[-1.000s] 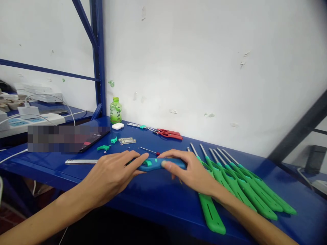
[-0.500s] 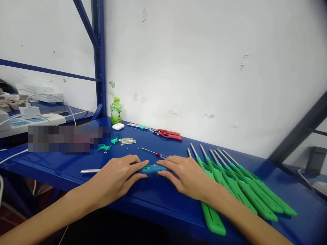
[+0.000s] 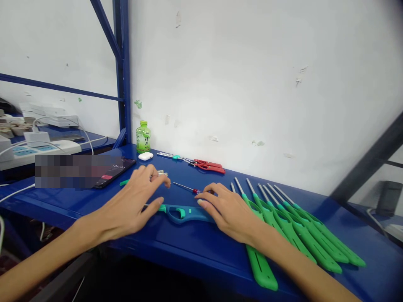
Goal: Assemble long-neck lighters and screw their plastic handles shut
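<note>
A blue long-nosed gas lighter [image 3: 190,215] with a turquoise trigger lies on the blue table below my hands, its nose partly hidden by the left one. My left hand [image 3: 132,201] hovers over that nose, thumb and forefinger apart with nothing between them. At the lighter's handle end is my right hand [image 3: 225,209], fingers bent and slightly apart, its fingertips beside the handle of a screwdriver [image 3: 185,187]. Whether those fingertips touch the screwdriver, I cannot tell. Small metal parts [image 3: 163,173] and a turquoise plastic piece [image 3: 124,183] show partly behind my left hand.
Several green gas lighters [image 3: 289,226] lie in a row on the right. Red-handled lighters [image 3: 209,166] rest by the wall. A green bottle [image 3: 143,137], a white earphone case [image 3: 145,156] and a phone [image 3: 115,172] are at the back left. The table's front edge [image 3: 176,251] is close.
Both hands have let go of the blue lighter, which now rests on the table. My left hand has lifted and opened, covering the small parts; my right fingers have risen toward the screwdriver handle.
</note>
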